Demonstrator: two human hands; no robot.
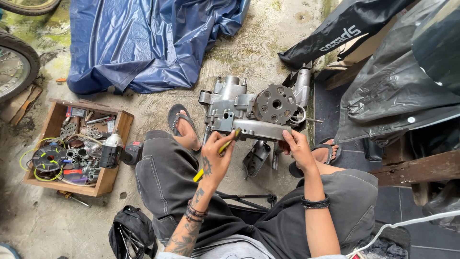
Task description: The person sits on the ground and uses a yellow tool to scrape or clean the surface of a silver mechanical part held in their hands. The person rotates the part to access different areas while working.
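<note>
A grey metal engine block (249,112) with a round perforated disc (275,104) on its side rests on the concrete floor between my feet. My left hand (215,160) grips a yellow-handled screwdriver (218,152), its tip at the lower edge of the engine casing. My right hand (297,148) holds the casing's lower right edge. I sit with knees apart in dark trousers and sandals.
A wooden tool box (108,177) full of sockets, wires and parts stands at the left, with a cordless impact driver (117,153) on its rim. A blue tarp (143,43) lies behind, a wheel (17,62) at far left, black covers (397,86) at right, a black bag (132,232) by my left knee.
</note>
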